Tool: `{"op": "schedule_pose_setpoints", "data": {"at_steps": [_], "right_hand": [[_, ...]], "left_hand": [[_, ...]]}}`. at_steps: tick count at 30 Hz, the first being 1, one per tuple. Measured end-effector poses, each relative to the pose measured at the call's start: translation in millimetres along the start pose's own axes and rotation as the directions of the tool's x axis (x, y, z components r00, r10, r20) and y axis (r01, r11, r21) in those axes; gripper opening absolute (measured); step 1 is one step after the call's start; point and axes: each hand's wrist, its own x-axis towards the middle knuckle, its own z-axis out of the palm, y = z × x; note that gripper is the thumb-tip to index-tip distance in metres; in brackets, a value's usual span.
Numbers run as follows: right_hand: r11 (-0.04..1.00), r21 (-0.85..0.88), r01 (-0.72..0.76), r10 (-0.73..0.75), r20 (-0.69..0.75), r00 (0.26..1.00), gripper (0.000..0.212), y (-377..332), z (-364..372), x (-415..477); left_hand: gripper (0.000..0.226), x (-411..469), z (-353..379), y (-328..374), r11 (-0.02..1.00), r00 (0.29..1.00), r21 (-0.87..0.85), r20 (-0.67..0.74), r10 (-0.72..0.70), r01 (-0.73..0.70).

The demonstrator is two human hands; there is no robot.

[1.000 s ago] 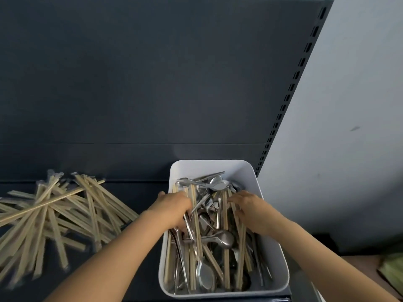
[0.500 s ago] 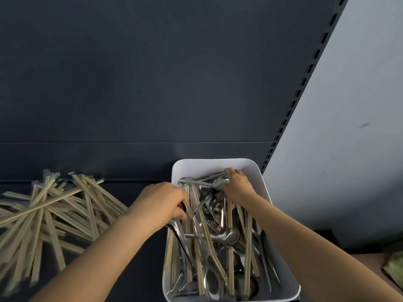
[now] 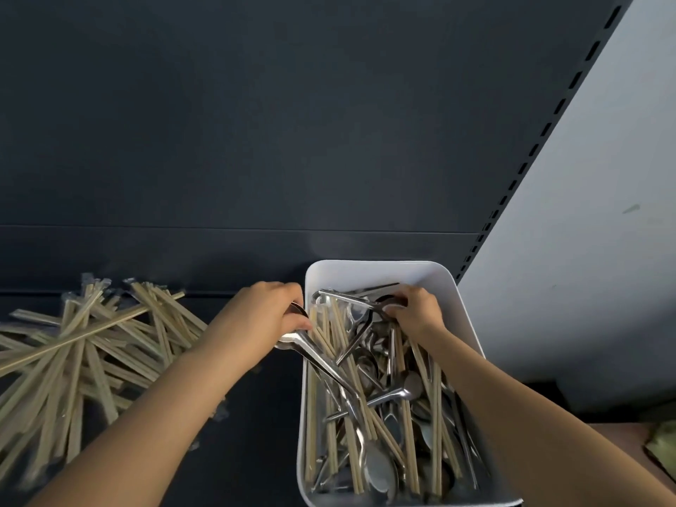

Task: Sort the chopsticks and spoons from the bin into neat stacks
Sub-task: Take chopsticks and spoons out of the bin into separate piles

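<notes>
A white bin (image 3: 373,272) stands on the dark shelf, filled with a tangle of metal spoons (image 3: 397,393) and wrapped wooden chopsticks (image 3: 331,426). My left hand (image 3: 261,320) is at the bin's left rim and grips the handles of a few spoons (image 3: 311,351), whose bowls still lie among the chopsticks. My right hand (image 3: 417,312) reaches into the far end of the bin and its fingers curl round a spoon (image 3: 351,300) lying crosswise there. A loose heap of wrapped chopsticks (image 3: 80,356) lies on the shelf to the left.
The dark shelf back panel (image 3: 256,140) rises close behind the bin. A slotted upright (image 3: 541,133) runs diagonally at the right, with a pale wall (image 3: 603,250) beyond. Bare shelf surface (image 3: 263,415) separates the chopstick heap from the bin.
My left hand has drawn leftward to the bin's rim, pulling spoon handles with it. My right hand moved from the middle of the bin to its far end and closed on a spoon.
</notes>
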Motion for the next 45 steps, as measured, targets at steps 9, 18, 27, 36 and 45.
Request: {"op": "schedule_pose_setpoints", "data": {"at_steps": [9, 18, 27, 36, 45], "right_hand": [[0.938, 0.345, 0.035, 0.026, -0.171, 0.985, 0.006, 0, -43, -16], [0.787, 0.599, 0.146, -0.061, -0.160, 0.985, 0.003, -22, -66, -45], [0.676, 0.700, 0.230, -0.324, 0.001, 0.946, 0.014, -91, -25, -72], [0.683, 0.666, 0.301, -0.518, 0.150, 0.842, 0.016, -183, 41, -135], [0.727, 0.592, 0.348, -0.534, 0.169, 0.829, 0.011, -306, 147, -214]], "left_hand": [[0.021, -4, -4, -5, 0.960, 0.945, -0.274, -0.292, -0.145, 0.062], [0.015, -49, 0, -5, 0.887, 0.838, -0.416, -0.397, -0.375, 0.200], [0.013, -170, -3, -38, 0.715, 0.515, -0.507, -0.496, -0.699, 0.481], [0.016, -280, -41, -100, 0.615, 0.281, -0.562, -0.570, -0.772, 0.553], [0.013, -376, -81, -229, 0.552, 0.183, -0.673, -0.540, -0.822, 0.492]]}}
